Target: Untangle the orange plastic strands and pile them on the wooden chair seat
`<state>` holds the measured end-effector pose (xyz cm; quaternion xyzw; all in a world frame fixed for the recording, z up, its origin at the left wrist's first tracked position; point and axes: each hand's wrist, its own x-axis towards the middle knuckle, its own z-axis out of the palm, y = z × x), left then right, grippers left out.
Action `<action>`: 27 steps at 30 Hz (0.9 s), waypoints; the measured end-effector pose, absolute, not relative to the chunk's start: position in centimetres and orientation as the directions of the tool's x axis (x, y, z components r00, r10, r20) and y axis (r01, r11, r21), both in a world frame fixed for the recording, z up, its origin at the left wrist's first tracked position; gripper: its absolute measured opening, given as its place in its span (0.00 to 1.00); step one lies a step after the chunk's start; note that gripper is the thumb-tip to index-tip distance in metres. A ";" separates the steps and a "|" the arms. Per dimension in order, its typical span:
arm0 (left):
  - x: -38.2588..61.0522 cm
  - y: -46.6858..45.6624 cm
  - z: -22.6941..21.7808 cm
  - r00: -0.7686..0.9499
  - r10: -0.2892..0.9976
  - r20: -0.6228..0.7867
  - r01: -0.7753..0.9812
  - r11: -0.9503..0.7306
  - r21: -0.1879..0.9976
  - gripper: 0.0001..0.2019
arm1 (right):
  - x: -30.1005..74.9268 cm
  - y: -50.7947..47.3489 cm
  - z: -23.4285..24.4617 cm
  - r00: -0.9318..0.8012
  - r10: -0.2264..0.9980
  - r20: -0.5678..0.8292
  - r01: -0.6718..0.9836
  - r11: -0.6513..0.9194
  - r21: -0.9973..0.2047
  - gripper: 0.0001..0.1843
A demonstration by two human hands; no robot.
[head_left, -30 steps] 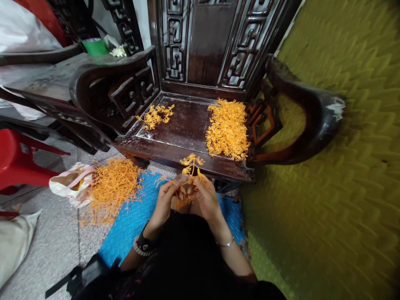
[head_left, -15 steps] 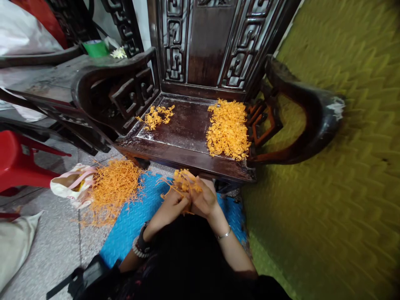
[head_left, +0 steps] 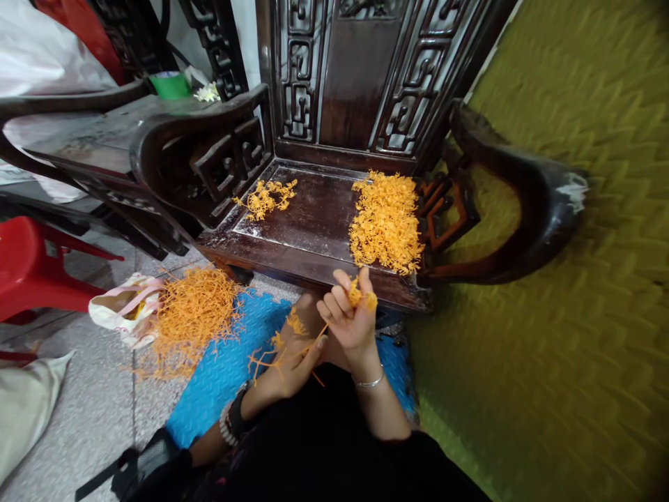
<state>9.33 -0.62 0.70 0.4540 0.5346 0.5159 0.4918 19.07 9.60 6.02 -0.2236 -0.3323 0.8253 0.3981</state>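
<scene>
My right hand (head_left: pixel 351 318) is raised in front of the chair's front edge, its fingers pinched on a small orange clump (head_left: pixel 362 298). Lower and to the left, my left hand (head_left: pixel 293 359) is closed on a few thin orange strands (head_left: pixel 272 357) that stick out to the left. A big pile of orange pieces (head_left: pixel 385 222) lies on the right of the dark wooden chair seat (head_left: pixel 318 216). A smaller orange bunch (head_left: pixel 266 197) lies at the seat's back left. A large loose heap of orange strands (head_left: pixel 189 317) rests on the floor to the left.
A blue mat (head_left: pixel 224 369) lies under my knees. A pale bag (head_left: pixel 122 310) sits beside the floor heap, a red plastic stool (head_left: pixel 31 268) farther left. A yellow-green woven mat (head_left: pixel 548 335) covers the right. The carved chair's armrests (head_left: pixel 193 132) rise on both sides.
My hands were together around one orange bunch; now they have come apart. The right hand rose toward the seat with a small clump, the left dropped with loose strands.
</scene>
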 end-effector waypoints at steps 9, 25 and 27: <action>8.6 -0.6 1.8 0.020 0.991 -0.130 -0.276 0.130 0.952 0.33 | 19.9 9.4 6.2 -0.542 0.838 -0.071 -0.512 -0.396 -0.763 0.20; 6.5 -2.4 2.7 0.077 0.966 -0.249 -0.020 0.251 0.968 0.31 | 21.5 10.8 5.3 -0.538 0.827 0.166 0.088 0.252 -0.964 0.14; 6.1 -2.6 2.9 0.078 0.964 -0.254 -0.001 0.255 0.967 0.31 | 21.5 10.6 5.3 -0.599 0.790 0.128 -0.025 0.141 -0.990 0.17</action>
